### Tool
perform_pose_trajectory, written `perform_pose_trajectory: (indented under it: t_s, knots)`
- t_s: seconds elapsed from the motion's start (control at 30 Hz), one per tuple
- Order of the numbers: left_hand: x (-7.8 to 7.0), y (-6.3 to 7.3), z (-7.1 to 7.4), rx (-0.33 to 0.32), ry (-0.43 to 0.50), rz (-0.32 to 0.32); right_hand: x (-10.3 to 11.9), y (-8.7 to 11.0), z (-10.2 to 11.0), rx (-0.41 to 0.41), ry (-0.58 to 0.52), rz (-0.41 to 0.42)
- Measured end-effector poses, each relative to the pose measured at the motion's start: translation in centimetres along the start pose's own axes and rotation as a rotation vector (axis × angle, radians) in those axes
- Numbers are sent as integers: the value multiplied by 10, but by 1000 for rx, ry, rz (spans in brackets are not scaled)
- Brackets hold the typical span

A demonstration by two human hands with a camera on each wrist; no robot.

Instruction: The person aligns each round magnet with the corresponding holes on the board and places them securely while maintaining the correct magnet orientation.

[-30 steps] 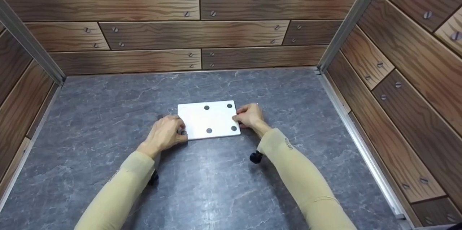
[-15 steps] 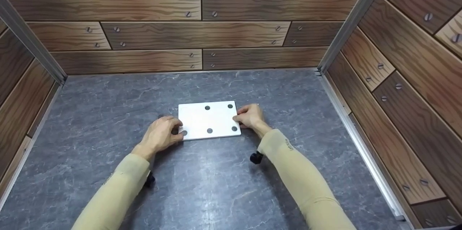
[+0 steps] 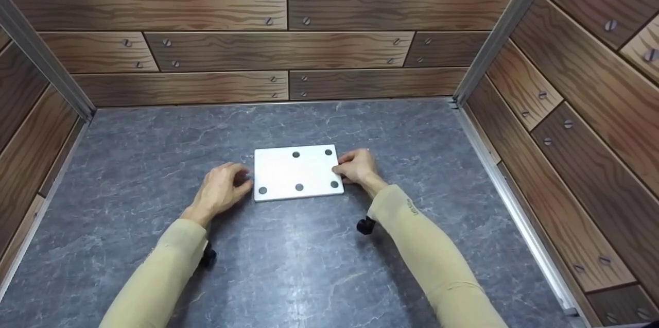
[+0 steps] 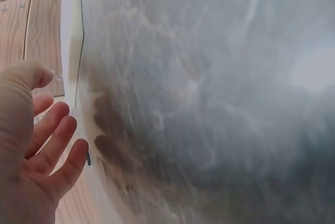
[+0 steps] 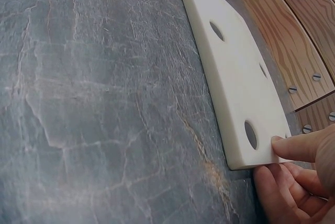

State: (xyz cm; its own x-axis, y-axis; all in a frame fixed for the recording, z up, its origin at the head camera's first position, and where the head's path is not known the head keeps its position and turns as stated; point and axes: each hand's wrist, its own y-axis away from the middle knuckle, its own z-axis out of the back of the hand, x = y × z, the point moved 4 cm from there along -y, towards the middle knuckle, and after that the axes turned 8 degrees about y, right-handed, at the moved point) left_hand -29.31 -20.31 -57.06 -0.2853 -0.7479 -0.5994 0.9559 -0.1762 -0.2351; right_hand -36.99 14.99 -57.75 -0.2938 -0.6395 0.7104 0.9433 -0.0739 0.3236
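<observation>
A white rectangular board with several round holes lies flat on the grey marbled surface in the head view. My right hand pinches its right edge, thumb on the top face and fingers curled against the side. The right wrist view shows this thumb close to a hole in the board. Just off the left edge is my left hand, apart from the board and holding nothing. Seen from the left wrist, its fingers are loosely bent and spread, with the board beyond them.
A wall printed with wood planks rises behind, and similar walls stand at left and right. Metal strips run along the surface's side edges. Both forearms wear yellowish sleeves with small black devices at the wrists.
My left hand has let go of the board's left edge and drawn back to the left, uncovering the near-left hole. The board and my right hand stay almost where they were.
</observation>
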Motion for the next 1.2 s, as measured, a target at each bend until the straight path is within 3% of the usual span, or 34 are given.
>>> perform_pose_trajectory:
  t_s: [0.27,0.73,1.2]
  knots:
    - [14,-6,5,32,31,109,1,-1,0,14,0,-15]
    - [31,-17,16,-20,43,116,0,1,1,10,-4,-14]
    - [43,-10,27,-36,-13,115,-1,0,1,16,3,-16]
